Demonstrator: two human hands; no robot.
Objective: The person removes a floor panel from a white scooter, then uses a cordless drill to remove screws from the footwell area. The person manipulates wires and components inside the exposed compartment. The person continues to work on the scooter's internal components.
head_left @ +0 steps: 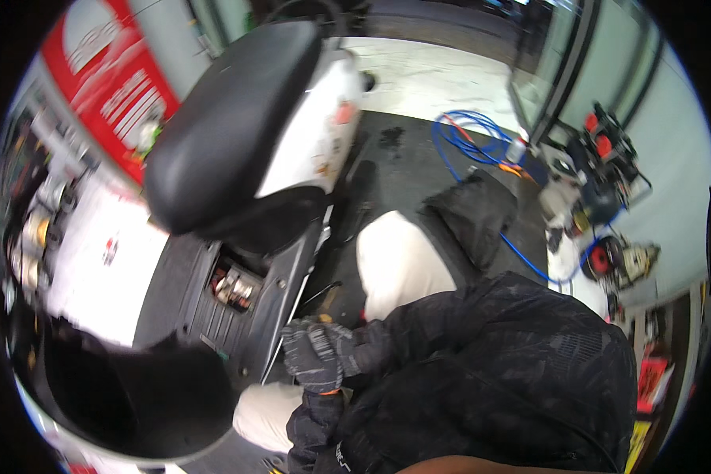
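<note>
My left hand, in a dark grey glove, is closed beside the edge of a scooter's footboard. Against it rests my right hand, gloved the same way, with its fingers curled in. Whatever lies between the two hands is hidden. A small tan bit shows just past the fingers; its kind is too small to tell. In the footboard, an uncovered compartment holds a few metallic and reddish parts. Above the footboard sits the scooter's black seat, over a white side panel.
The scooter's dark front shield rises at the lower left. A coiled blue hose lies on the far floor mat, near a dark cloth bundle. Machines, including a red-and-black one, line the right wall. A red banner stands at the left.
</note>
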